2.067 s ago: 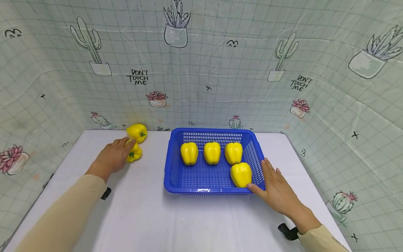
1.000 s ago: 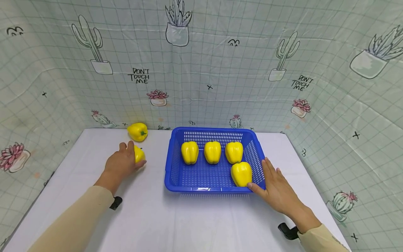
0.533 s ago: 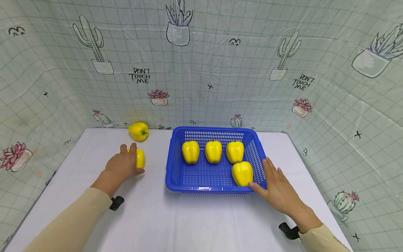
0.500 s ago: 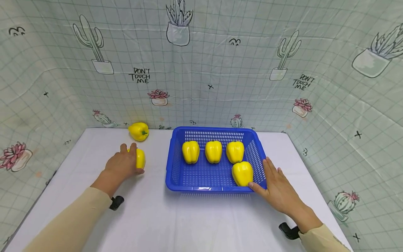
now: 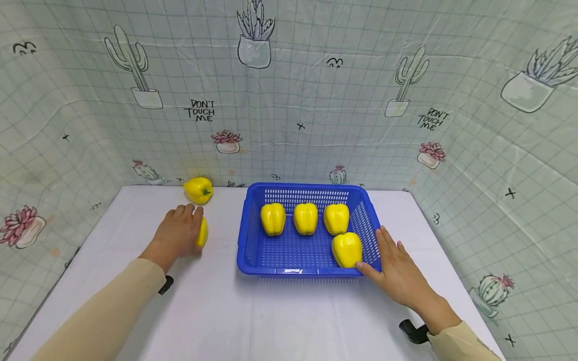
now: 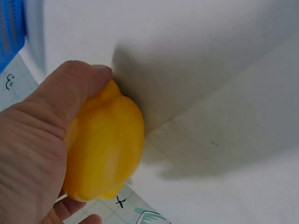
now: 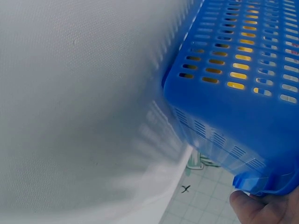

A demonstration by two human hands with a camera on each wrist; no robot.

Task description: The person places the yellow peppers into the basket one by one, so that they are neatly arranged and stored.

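Note:
My left hand (image 5: 177,233) grips a yellow bell pepper (image 6: 107,144) at the left of the table, its thumb along one side. Most of that pepper is hidden behind the hand in the head view; whether it touches the table I cannot tell. Just behind lies another yellow bell pepper (image 5: 198,190) on its side, with a green stem. My right hand (image 5: 399,271) rests at the front right corner of a blue plastic basket (image 5: 293,272), fingers straight along the right rim and thumb on the front rim. Several yellow bell peppers (image 5: 305,219) sit inside, one near the right thumb.
A white cloth covers the table (image 5: 271,321). Grid-patterned fabric (image 5: 298,90) with cactus drawings rises behind and at both sides. Black wrist mounts (image 5: 413,332) show below the hands.
My left hand has moved from over the front loose pepper to gripping it, drawing it slightly toward me and away from the rear one. The right hand and basket stay put.

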